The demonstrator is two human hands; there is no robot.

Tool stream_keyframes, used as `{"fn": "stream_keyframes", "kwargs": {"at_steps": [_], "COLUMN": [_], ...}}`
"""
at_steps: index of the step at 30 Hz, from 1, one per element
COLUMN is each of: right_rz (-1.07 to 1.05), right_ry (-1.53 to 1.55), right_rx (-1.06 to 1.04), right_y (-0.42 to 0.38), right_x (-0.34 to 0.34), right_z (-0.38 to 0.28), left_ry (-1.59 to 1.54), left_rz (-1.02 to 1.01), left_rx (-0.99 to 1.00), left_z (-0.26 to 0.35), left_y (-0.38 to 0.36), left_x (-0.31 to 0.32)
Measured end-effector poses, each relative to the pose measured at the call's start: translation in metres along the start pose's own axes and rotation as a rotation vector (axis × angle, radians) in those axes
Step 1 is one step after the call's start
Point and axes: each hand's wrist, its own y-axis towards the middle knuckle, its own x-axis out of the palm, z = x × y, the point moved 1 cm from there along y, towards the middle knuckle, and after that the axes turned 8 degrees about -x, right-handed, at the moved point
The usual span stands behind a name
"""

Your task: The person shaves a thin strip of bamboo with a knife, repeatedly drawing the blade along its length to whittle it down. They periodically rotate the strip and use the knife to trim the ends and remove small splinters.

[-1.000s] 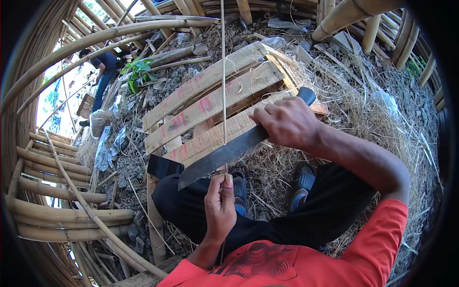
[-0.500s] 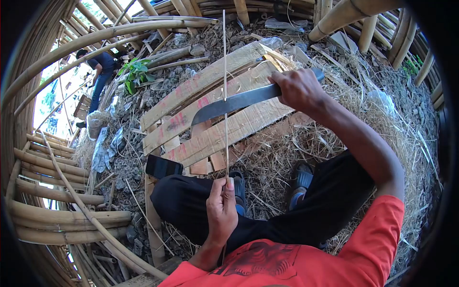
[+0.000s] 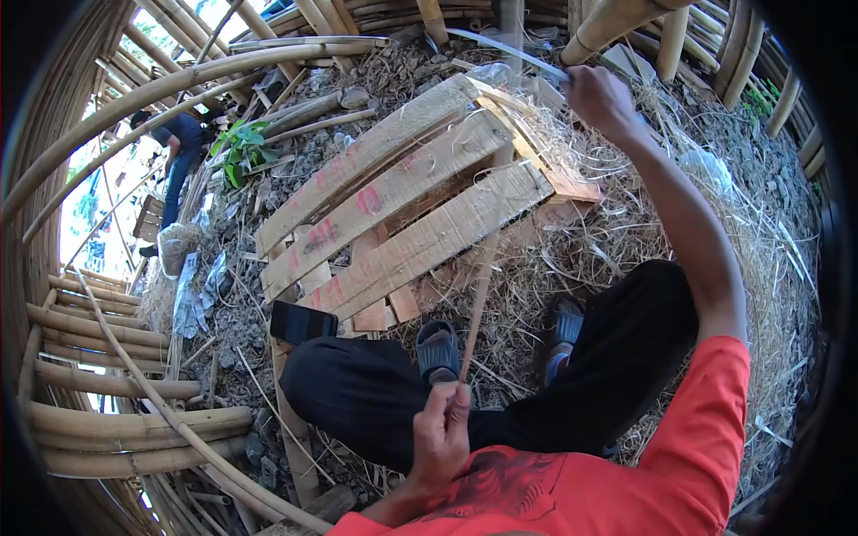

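My left hand (image 3: 441,435), low in front of my shirt, is closed around the lower end of a thin bamboo strip (image 3: 485,284). The strip rises away from me, blurred, across the wooden slats. Held out at the upper right, my right hand (image 3: 605,103) grips a machete. Its blade (image 3: 511,52) points left and appears nearly edge-on, overlapping the strip's far end in this view. The machete's handle is hidden within my fist. Between and beyond my feet lies a pallet of rough wooden boards (image 3: 384,204) with pink marks.
A phone (image 3: 304,322) rests beside my left knee. Fibrous shavings (image 3: 715,295) cover the ground on the right. Bamboo poles (image 3: 134,417) frame the left side, and a thick one (image 3: 617,34) crosses the upper right. Farther off, a person (image 3: 183,143) bends over at the left.
The machete has moved from across the middle of the strip to its far end, up and away. The strip now leans right, and my left hand has shifted slightly right and nearer to me.
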Motion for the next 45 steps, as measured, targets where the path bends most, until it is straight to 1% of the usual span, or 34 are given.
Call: {"fn": "stream_keyframes", "kwargs": {"at_steps": [2, 3, 6, 7, 8, 10, 11, 12, 14, 15, 16, 19, 22, 23, 24, 26, 29, 32, 33, 34, 36, 39, 40, 42, 45], "right_rz": [0.062, 0.087, -0.145, -0.135, -0.172, -0.289, -0.351, -0.32, -0.319, -0.306, -0.338, -0.457, -0.632, -0.65, -0.598, -0.314, -0.171, -0.083, -0.081, -0.132, -0.103, -0.095, -0.046, -0.005, -0.009], "right_ry": [0.159, 0.237, 1.132, 1.266, 1.34, 1.465, 1.517, 1.506, 1.359, 1.415, 1.442, 1.5, 1.359, 1.33, 1.327, 1.138, 0.814, 0.462, 0.385, 0.325, 0.321, 0.264, 0.267, 0.202, 0.207], "right_rx": [0.091, 0.132, 0.507, 0.499, 0.445, 0.214, 0.095, 0.103, -0.062, -0.02, 0.003, 0.074, -0.028, -0.047, -0.115, -0.318, -0.563, -0.787, -0.745, -0.728, -0.718, -0.644, -0.603, -0.587, -0.626], "right_y": [-0.014, -0.02, -0.033, -0.038, -0.039, -0.048, -0.051, -0.056, -0.058, -0.058, -0.059, -0.063, -0.072, -0.074, -0.075, -0.077, -0.073, -0.08, -0.086, -0.088, -0.089, -0.081, -0.079, -0.075, -0.075], "right_x": [0.011, 0.018, 0.001, -0.011, -0.02, -0.045, -0.051, -0.061, -0.059, -0.062, -0.066, -0.069, -0.076, -0.076, -0.069, -0.069, -0.076, -0.071, -0.072, -0.072, -0.069, -0.062, -0.059, -0.06, -0.059], "right_z": [0.015, 0.019, -0.004, -0.025, -0.04, -0.07, -0.079, -0.095, -0.105, -0.11, -0.113, -0.122, -0.138, -0.143, -0.142, -0.14, -0.124, -0.129, -0.137, -0.142, -0.146, -0.141, -0.138, -0.133, -0.133], "left_ry": [-0.029, -0.108, -0.191, -0.139, -0.148, -0.157, -0.166, -0.178, -0.198, -0.208, -0.22, -0.444, -0.509, -0.512, -0.567, -0.669, -0.716, -0.738, -0.74, -0.703, -0.625, -0.478, -0.46, -0.417, -0.382], "left_rz": [0.0, -0.022, -0.046, -0.057, -0.074, -0.107, -0.126, -0.146, -0.201, -0.233, -0.259, -0.31, -0.315, -0.29, -0.308, -0.351, -0.366, -0.378, -0.383, -0.344, -0.266, -0.148, -0.133, -0.106, -0.079], "left_rx": [0.022, -0.072, -0.079, -0.042, -0.077, -0.145, -0.147, -0.148, -0.175, -0.196, -0.215, -0.202, -0.216, -0.229, -0.244, -0.259, -0.261, -0.262, -0.264, -0.237, -0.175, -0.062, -0.053, -0.029, 0.017], "left_z": [-0.003, -0.002, -0.005, -0.007, -0.008, -0.008, -0.01, -0.013, -0.013, -0.011, -0.009, 0.007, 0.031, 0.038, 0.039, 0.04, 0.034, 0.032, 0.032, 0.032, 0.031, 0.025, 0.023, 0.021, 0.013], "left_y": [-0.001, 0.002, 0.015, 0.018, 0.021, 0.026, 0.027, 0.028, 0.027, 0.027, 0.028, 0.037, 0.055, 0.061, 0.065, 0.073, 0.073, 0.069, 0.067, 0.064, 0.06, 0.053, 0.048, 0.043, 0.039], "left_x": [0.001, 0.001, 0.005, 0.005, 0.005, 0.003, 0.004, 0.004, 0.005, 0.004, 0.003, 0.003, 0.001, 0.003, 0.002, -0.003, -0.007, -0.007, -0.006, -0.004, 0.001, 0.001, 0.002, 0.002, 0.003]}}
